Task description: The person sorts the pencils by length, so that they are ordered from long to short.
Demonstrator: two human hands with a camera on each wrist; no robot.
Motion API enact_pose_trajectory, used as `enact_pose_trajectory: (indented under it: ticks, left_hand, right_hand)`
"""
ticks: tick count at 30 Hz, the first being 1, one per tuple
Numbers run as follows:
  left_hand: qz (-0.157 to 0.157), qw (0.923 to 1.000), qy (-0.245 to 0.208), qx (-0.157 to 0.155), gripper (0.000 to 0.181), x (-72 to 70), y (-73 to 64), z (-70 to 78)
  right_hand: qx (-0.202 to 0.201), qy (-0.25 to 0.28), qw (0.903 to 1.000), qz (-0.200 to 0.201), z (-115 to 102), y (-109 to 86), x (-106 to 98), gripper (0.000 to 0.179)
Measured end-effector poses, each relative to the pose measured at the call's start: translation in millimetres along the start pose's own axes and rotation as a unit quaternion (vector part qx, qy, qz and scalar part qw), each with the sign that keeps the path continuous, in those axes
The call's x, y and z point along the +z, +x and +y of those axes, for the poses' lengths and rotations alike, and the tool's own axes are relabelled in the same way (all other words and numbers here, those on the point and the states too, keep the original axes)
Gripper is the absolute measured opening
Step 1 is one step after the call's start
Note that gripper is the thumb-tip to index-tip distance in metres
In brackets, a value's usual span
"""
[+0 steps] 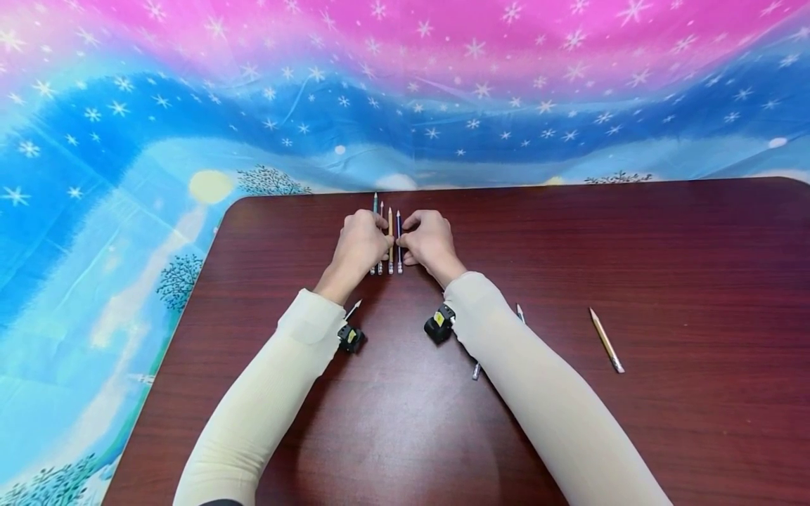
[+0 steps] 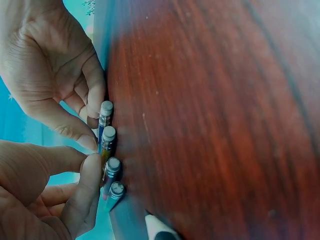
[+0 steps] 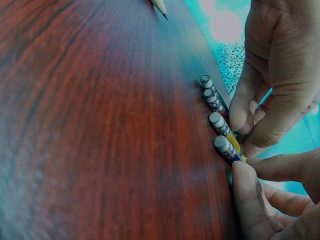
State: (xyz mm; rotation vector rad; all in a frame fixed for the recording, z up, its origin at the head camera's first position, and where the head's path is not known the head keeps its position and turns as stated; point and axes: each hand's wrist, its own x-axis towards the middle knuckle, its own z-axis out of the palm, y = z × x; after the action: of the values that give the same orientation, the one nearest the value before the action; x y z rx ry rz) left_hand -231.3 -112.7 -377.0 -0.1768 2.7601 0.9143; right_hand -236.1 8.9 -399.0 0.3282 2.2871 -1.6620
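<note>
Several pencils lie side by side near the table's back edge, points away from me: a teal pencil (image 1: 375, 204), a thin pinkish pencil (image 3: 215, 102), a yellow pencil (image 1: 390, 260) and a dark blue pencil (image 1: 399, 256). My left hand (image 1: 362, 240) reaches over the left side of the row, its thumb and forefinger pinching the yellow pencil. From the right, my right hand (image 1: 432, 239) holds the dark blue pencil between thumb and fingers. In both wrist views the silvery eraser ends show, slightly uneven. The fingers hide the pencils' middles.
A gold pencil (image 1: 606, 339) lies on the dark red wooden table (image 1: 696, 281) to the right. Beside my right sleeve show a pencil point (image 1: 520, 313) and an eraser end (image 1: 476, 372). Another pencil tip (image 1: 356, 308) pokes out by my left cuff. A snowflake-printed cloth (image 1: 405, 105) hangs behind.
</note>
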Motion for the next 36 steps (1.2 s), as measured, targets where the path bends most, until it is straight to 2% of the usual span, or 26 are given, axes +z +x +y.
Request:
enact_pose_trajectory:
  ticks: [12,22,29,36]
  left_hand:
    - [-0.005,1.0,0.001,0.006,0.028,-2.2,1.0,-1.2]
    - [0.006,0.9999,-0.011,0.008,0.028,-1.9,-2.2,-3.1]
    - [0.011,0.9988,-0.03,0.038,0.031,-8.3,-14.2,0.0]
    - [0.012,0.9966,-0.03,0.075,0.033,-22.3,-34.5,-1.0]
  right_hand:
    - [0.002,0.002,1.0,0.004,-1,0.6,0,0.024]
    - [0.007,0.004,1.0,-0.003,-1,-1.5,-3,0.023]
    - [0.001,0.022,0.9993,-0.03,-5,-9.5,-15,0.023]
    - [-0.021,0.002,0.9992,-0.035,-13,-29.4,-30,0.024]
